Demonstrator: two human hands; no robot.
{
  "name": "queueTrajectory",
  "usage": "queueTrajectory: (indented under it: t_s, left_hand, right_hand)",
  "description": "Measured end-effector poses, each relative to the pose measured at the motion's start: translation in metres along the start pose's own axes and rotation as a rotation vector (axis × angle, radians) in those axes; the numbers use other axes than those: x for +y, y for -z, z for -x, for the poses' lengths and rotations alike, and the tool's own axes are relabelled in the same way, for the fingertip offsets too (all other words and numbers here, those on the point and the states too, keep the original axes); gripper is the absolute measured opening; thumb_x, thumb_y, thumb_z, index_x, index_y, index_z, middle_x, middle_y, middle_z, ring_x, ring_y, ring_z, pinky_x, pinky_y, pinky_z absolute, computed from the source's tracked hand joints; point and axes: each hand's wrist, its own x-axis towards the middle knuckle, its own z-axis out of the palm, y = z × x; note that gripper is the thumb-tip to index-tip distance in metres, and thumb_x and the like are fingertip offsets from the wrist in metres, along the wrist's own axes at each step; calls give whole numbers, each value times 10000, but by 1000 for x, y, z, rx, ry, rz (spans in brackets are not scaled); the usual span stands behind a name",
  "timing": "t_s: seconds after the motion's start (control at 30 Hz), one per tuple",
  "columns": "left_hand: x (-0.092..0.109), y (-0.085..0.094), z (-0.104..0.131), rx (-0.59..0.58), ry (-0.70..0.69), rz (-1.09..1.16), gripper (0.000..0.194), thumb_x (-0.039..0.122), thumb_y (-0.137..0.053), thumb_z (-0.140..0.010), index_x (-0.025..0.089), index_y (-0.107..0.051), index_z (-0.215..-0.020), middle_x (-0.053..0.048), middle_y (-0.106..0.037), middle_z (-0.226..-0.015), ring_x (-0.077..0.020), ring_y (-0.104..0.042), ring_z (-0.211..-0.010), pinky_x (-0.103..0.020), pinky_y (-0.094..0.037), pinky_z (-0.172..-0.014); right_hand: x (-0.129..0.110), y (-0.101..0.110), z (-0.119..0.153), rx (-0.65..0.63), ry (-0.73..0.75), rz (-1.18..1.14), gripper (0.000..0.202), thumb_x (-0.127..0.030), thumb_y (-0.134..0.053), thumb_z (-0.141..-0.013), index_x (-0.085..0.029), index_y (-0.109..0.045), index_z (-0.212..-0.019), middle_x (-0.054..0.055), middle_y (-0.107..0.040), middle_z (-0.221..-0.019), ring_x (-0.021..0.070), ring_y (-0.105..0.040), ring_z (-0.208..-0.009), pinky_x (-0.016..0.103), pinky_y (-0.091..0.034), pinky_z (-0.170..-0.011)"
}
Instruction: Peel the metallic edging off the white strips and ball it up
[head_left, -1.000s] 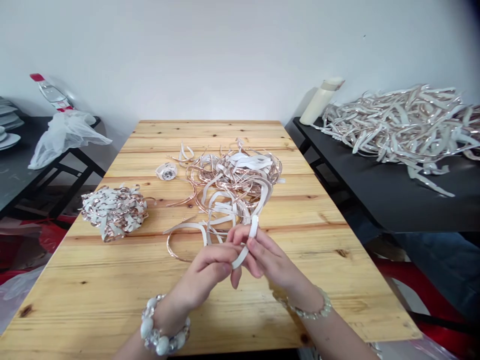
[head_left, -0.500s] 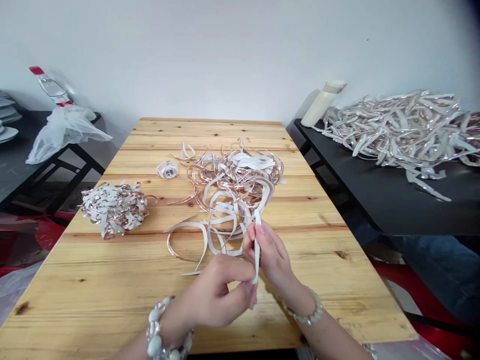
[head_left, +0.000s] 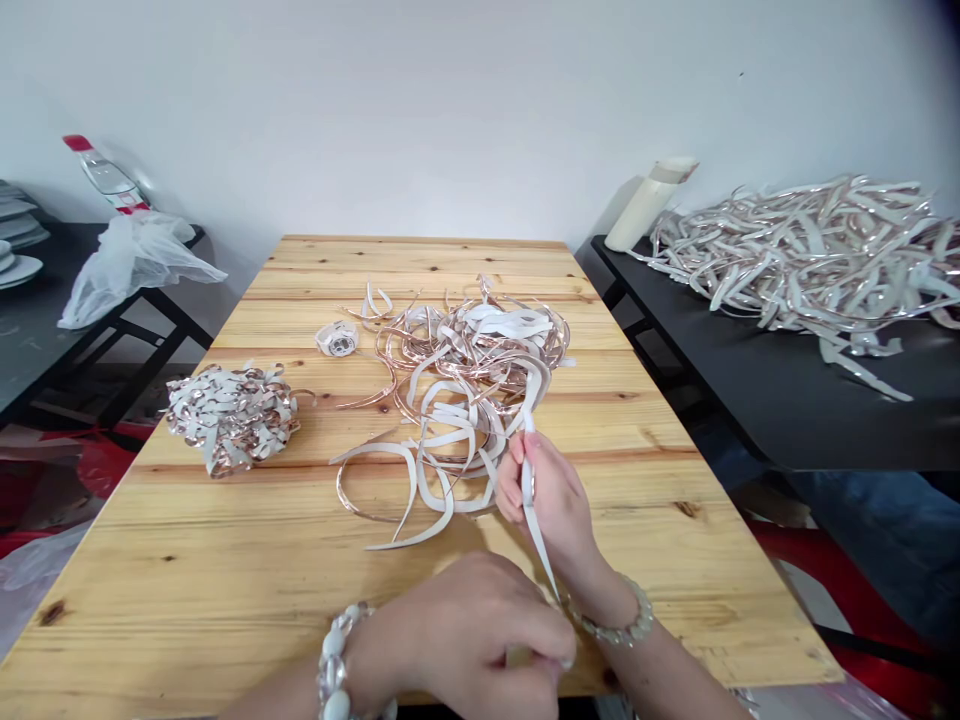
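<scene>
My right hand point(head_left: 551, 500) is closed around a narrow white strip point(head_left: 529, 475), gripping it between thumb and fingers. The strip's upper end leads toward the tangled pile of white and rose-gold strips point(head_left: 517, 325) in the middle of the wooden table. Its lower end tapers down close to my left hand point(head_left: 487, 630). That hand is closed, thumb and index finger pinched together low over the table's near edge; whether the strip's tip is between them is hidden. Several looser curved strips point(head_left: 412, 480) lie just beyond my hands.
On the wooden table point(head_left: 225, 590), a bundle of short curled strips point(head_left: 232, 415) sits left, with a roll of clear tape point(head_left: 337, 340) farther back. A black side table point(head_left: 847, 430) at right bears a large heap of strips point(head_left: 810, 255) and a pale cylinder point(head_left: 651, 205). A bottle point(head_left: 109, 175) stands left.
My left hand has moved down and right, toward the near edge. My right hand has shifted slightly right, still holding the strip, whose lower part now slants down to the right.
</scene>
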Motion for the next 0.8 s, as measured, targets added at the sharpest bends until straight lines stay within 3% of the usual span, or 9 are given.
queueTrajectory:
  t_s: [0.17, 0.27, 0.37, 0.47, 0.53, 0.6, 0.7, 0.8]
  left_hand:
    - [-7, -13, 0, -127, -124, -5, 216, 162, -501, -786, 201, -365, -623, 53, -432, -571, -105, -429, -576, -242, -347, -563]
    - [-4, -10, -1, -100, -142, 8, 189, 157, -502, -787, 203, -398, -636, 55, -463, -563, -104, -455, -569, -240, -362, -575]
    - [4, 4, 0, 78, -88, -39, 138, 201, -502, -752, 199, -423, -640, 38, -491, -544, -118, -474, -560, -264, -361, -599]
    - [10, 21, 3, 403, 57, -175, 111, 238, -474, -786, 184, -495, -692, -15, -572, -629, -150, -502, -610, -299, -360, -642]
    - [9, 27, 6, 586, 150, -145, 224, 282, -400, -899, 174, -550, -771, -56, -615, -745, -174, -543, -707, -308, -383, -689]
    - [6, 27, 8, 697, 193, 11, 398, 381, -273, -975, 171, -568, -810, -68, -608, -789, -185, -558, -772, -310, -409, -732]
    - [2, 22, 7, 724, 232, 158, 527, 475, -172, -983, 170, -571, -827, -58, -580, -776, -178, -550, -774, -301, -427, -747]
    - [2, 17, 2, 589, 258, 51, 373, 444, -351, -957, 160, -575, -865, -52, -603, -789, -162, -554, -748, -274, -429, -710]
  right_hand:
    - [-6, 0, -1, 66, 9, -61, 262, -369, -436, -915, -218, -424, -702, -89, -429, -420, 48, -281, -239, 143, -228, -252]
    - [-12, 2, -5, 68, -23, -141, 253, -318, -420, -917, -213, -435, -688, -83, -424, -414, 50, -268, -243, 146, -273, -249]
    - [-20, 6, -10, 77, -51, -259, 286, -266, -378, -935, -200, -451, -666, -81, -407, -400, 43, -232, -255, 137, -300, -271]
    - [-28, 10, -13, 8, -72, -403, 335, -248, -338, -952, -193, -462, -645, -88, -363, -385, 43, -119, -277, 127, -242, -261]
    - [-32, 12, -12, -84, -66, -483, 335, -255, -359, -953, -189, -473, -645, -96, -334, -397, 44, -74, -301, 122, -217, -264]
    - [-34, 11, -8, -180, -69, -548, 314, -265, -405, -949, -186, -484, -656, -104, -297, -422, 42, -72, -319, 114, -232, -286]
    - [-31, 6, 0, -277, -102, -593, 303, -299, -457, -940, -186, -489, -661, -103, -244, -445, 49, -129, -350, 123, -323, -360]
    - [-25, 1, 6, -319, -80, -538, 321, -386, -488, -922, -195, -495, -663, -78, -295, -456, 73, -264, -419, 176, -419, -482]
